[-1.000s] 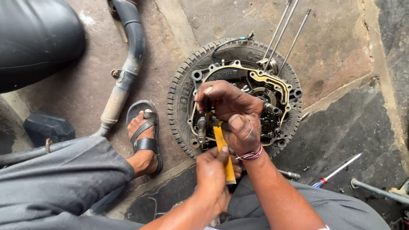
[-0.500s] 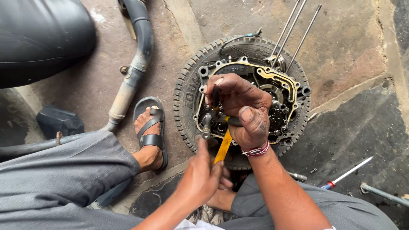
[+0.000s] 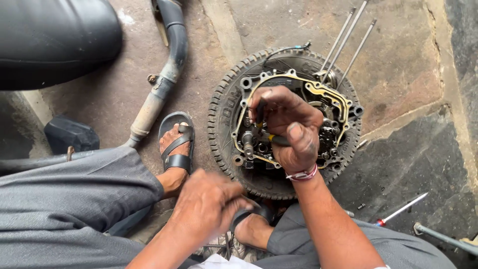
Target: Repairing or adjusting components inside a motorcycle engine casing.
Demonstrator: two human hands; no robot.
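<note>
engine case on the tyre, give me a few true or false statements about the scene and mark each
1. The engine case lies on a tyre. True.
2. The right hand is on the engine case, gripping a dark tool. True.
3. The left hand also rests on the engine case. False: it is held off it, nearer the body, blurred.
4. Long metal rods stick out from the case's far side. True.
5. The exhaust pipe lies right of the tyre. False: it lies to the left.
6. Both feet are bare. False: the foot wears a sandal.
</note>
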